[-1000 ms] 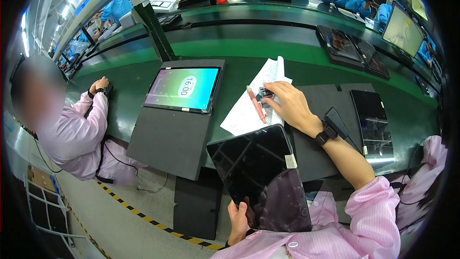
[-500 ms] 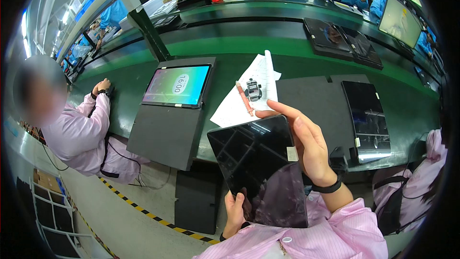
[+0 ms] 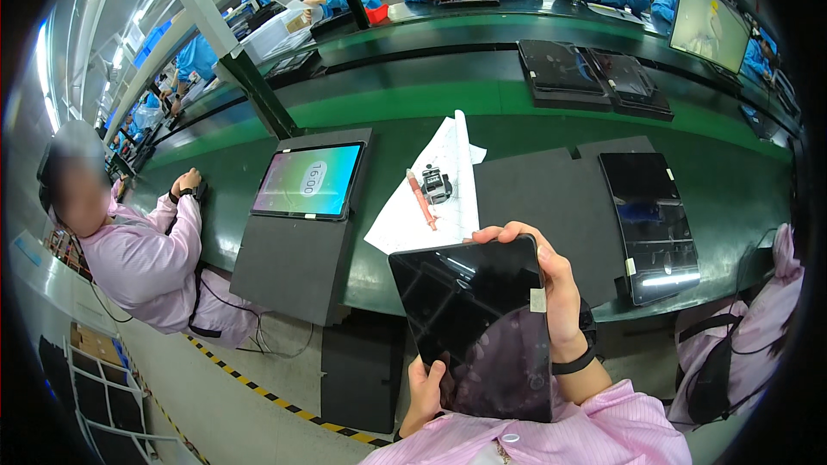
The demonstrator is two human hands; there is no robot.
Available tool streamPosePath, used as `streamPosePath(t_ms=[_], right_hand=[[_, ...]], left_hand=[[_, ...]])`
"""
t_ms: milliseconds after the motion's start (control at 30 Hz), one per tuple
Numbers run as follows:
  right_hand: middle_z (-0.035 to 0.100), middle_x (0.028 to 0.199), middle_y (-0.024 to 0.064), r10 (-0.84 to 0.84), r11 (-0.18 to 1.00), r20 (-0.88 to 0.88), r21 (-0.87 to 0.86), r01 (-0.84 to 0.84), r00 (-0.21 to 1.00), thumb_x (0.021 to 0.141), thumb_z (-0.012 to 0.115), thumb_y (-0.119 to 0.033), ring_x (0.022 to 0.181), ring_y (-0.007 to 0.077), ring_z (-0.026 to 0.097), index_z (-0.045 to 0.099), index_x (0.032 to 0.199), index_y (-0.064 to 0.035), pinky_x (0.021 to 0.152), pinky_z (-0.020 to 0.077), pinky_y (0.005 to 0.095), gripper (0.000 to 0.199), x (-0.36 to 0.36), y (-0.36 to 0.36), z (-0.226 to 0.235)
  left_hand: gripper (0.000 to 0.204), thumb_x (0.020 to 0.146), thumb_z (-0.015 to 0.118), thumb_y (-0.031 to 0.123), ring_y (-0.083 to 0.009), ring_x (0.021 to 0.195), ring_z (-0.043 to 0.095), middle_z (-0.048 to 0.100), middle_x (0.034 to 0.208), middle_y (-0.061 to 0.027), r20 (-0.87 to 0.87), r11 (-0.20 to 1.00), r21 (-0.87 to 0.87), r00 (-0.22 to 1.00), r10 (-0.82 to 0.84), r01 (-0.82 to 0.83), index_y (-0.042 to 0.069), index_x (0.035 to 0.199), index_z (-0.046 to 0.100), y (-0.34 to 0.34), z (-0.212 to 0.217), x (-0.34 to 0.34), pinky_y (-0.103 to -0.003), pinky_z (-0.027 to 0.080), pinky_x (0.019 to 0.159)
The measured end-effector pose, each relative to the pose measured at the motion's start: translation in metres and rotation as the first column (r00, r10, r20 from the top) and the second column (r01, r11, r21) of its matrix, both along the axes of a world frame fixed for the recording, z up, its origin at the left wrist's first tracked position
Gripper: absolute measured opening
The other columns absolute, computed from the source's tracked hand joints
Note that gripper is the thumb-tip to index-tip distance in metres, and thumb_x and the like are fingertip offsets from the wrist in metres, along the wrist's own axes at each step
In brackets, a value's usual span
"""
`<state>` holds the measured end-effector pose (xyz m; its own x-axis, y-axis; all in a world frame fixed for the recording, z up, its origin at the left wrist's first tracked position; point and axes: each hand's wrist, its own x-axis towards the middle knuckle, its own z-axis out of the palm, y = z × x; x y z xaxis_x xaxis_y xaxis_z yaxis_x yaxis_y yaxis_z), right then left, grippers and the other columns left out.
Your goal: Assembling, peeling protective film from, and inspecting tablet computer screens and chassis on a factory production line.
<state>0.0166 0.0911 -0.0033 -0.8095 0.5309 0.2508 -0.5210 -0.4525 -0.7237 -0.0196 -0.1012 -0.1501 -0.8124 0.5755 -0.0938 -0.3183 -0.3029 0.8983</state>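
A black tablet point(image 3: 482, 327) with a dark, reflective screen is held up in front of me, tilted. My left hand point(image 3: 424, 392) grips its lower left edge, thumb over the screen. Along the upper right edge my right hand point(image 3: 556, 288) wraps round it, fingers over the top corner. A small pale sticker point(image 3: 537, 300) sits on the tablet's right edge. Beyond it on the bench lie white paper sheets point(image 3: 448, 151), with a pinkish-orange pen point(image 3: 420, 198) and a small black-and-grey device point(image 3: 437, 183) on them.
To the left, a lit tablet point(image 3: 308, 181) rests on a dark foam pad point(image 3: 289, 263). Another dark tablet point(image 3: 650, 224) lies right, beside a grey mat point(image 3: 543, 207). Two black tablets point(image 3: 560, 69) stand farther back. A person in pink point(image 3: 142, 250) sits at left; workers in blue sit opposite.
My right hand has closed round the tablet's upper right edge; before, its fingers were more outstretched. The tablet sits slightly lower in view, and the view has shifted a little.
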Motion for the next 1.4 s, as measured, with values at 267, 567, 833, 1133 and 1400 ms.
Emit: streamPosePath(t_ms=[267,567,833,1133,1400], right_hand=[[0.052,0.119,0.0200,0.002,0.994,-0.014,-0.113,-0.003,1.000,0.088,0.032,-0.027,0.111,0.0251,0.052,0.049,0.111,0.0013,0.097,0.0397,0.0355,0.040,0.003,0.005,-0.001],[0.052,0.119,0.0193,-0.001,0.997,-0.009,-0.079,0.001,1.000,0.089,0.032,-0.029,0.110,0.0249,0.052,0.049,0.110,0.0002,0.096,0.0404,0.0353,0.040,0.003,0.009,-0.005],[0.052,0.119,0.0191,0.015,0.993,-0.037,-0.119,-0.019,0.999,0.089,0.032,-0.028,0.109,0.0246,0.052,0.049,0.110,0.0000,0.096,0.0403,0.0350,0.039,0.003,0.011,-0.005],[0.053,0.117,0.0195,0.002,0.994,-0.035,-0.110,-0.006,0.999,0.089,0.032,-0.028,0.108,0.0246,0.052,0.049,0.107,-0.0004,0.096,0.0407,0.0350,0.037,0.005,0.011,-0.004],[0.053,0.114,0.0166,-0.037,0.970,-0.039,-0.243,0.027,0.999,0.091,0.034,-0.027,0.111,0.0290,0.050,0.048,0.104,-0.0037,0.094,0.0421,0.0391,0.031,0.004,0.007,0.002]], left_hand=[[0.024,0.091,0.057,0.023,-0.0047,0.072,0.050,0.056,0.089,0.0024,0.022,0.998,-0.051,0.999,-0.039,0.040,0.003,0.104,0.053,0.003,0.003,0.000,-0.018,0.039,0.060],[0.022,0.090,0.058,0.023,-0.0053,0.072,0.050,0.055,0.088,0.0029,0.040,0.997,-0.075,0.999,-0.016,0.019,0.004,0.100,0.053,0.007,0.007,0.002,-0.019,0.040,0.061],[0.021,0.091,0.056,0.022,-0.0058,0.072,0.050,0.056,0.090,0.0022,0.013,0.996,-0.078,0.999,-0.036,0.037,0.004,0.102,0.053,0.007,0.004,0.000,-0.020,0.041,0.062],[0.032,0.089,0.060,0.020,-0.0099,0.091,0.054,0.061,0.102,-0.0043,0.020,0.998,-0.048,0.999,-0.040,0.041,-0.002,0.112,0.056,0.004,-0.002,0.003,-0.026,0.043,0.084],[0.029,0.091,0.056,0.017,-0.0090,0.092,0.052,0.061,0.103,-0.0028,0.055,0.986,-0.117,0.992,-0.115,0.121,-0.002,0.112,0.056,0.010,0.016,0.002,-0.026,0.042,0.084]])
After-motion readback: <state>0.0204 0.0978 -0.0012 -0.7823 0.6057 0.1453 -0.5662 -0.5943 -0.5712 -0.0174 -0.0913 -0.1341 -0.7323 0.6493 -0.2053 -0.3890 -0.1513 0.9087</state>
